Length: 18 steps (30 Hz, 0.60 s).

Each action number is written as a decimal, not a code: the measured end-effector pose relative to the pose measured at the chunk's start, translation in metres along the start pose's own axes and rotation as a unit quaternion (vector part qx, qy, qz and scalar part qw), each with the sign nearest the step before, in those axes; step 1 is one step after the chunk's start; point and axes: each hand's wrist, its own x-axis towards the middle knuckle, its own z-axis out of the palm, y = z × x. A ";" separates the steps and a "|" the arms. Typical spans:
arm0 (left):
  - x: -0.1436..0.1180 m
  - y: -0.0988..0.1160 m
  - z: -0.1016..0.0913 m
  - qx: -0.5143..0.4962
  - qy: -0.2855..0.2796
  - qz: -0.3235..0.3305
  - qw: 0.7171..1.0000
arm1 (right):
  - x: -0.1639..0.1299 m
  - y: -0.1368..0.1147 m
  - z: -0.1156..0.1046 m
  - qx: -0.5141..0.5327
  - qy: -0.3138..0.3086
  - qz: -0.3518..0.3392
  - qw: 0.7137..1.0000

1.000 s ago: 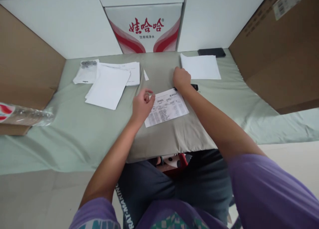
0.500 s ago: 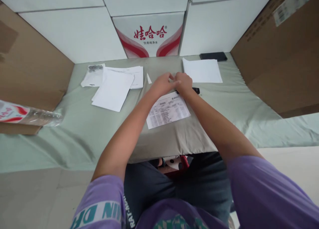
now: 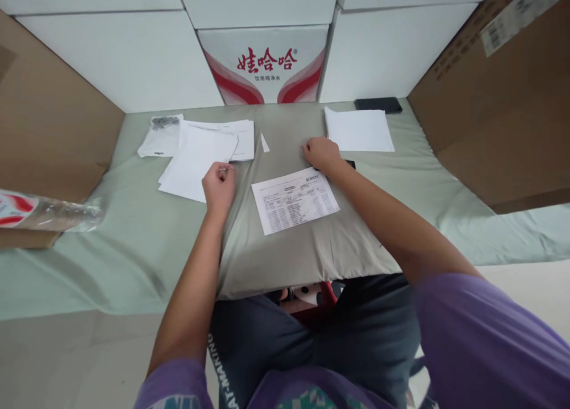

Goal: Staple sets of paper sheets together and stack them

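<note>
My left hand (image 3: 219, 188) is closed, thumb and fingers pinched together, over the lower right edge of a stack of white papers (image 3: 196, 159). Whatever it may pinch is too small to make out. Curled into a loose fist, my right hand (image 3: 321, 152) is just left of another white paper stack (image 3: 363, 130); its fingertips are hidden from view. A black object (image 3: 350, 164) shows partly from behind my right wrist, its kind unclear. Between my forearms a printed sheet with rows of text (image 3: 296, 200) lies flat on the green cloth (image 3: 276, 260).
A small white paper triangle (image 3: 264, 143) lies near the centre. A clear bag with dark small items (image 3: 161, 137) is at the back left, a black phone (image 3: 378, 104) at the back right. Cardboard boxes (image 3: 503, 112) and white cartons (image 3: 267, 65) surround the surface; a plastic-wrapped bottle (image 3: 57, 213) is left.
My hands were together above the printed sheet. My left hand has moved left and nearer to me, to the left paper stack. My right hand has stayed almost in place.
</note>
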 end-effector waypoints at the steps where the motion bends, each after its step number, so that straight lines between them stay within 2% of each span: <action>1: -0.003 -0.005 -0.001 0.004 -0.001 0.003 1.000 | 0.000 -0.001 0.000 -0.004 0.002 0.000 1.000; 7: -0.015 -0.003 0.005 0.011 -0.044 0.034 0.998 | -0.001 -0.002 0.006 -0.004 0.021 0.046 0.999; 13: -0.019 0.001 0.002 0.057 -0.085 0.048 0.994 | -0.002 0.001 0.005 0.006 0.008 0.028 1.000; 18: -0.017 0.008 0.005 0.153 -0.109 0.035 0.982 | -0.005 0.003 0.003 0.016 0.034 0.036 0.999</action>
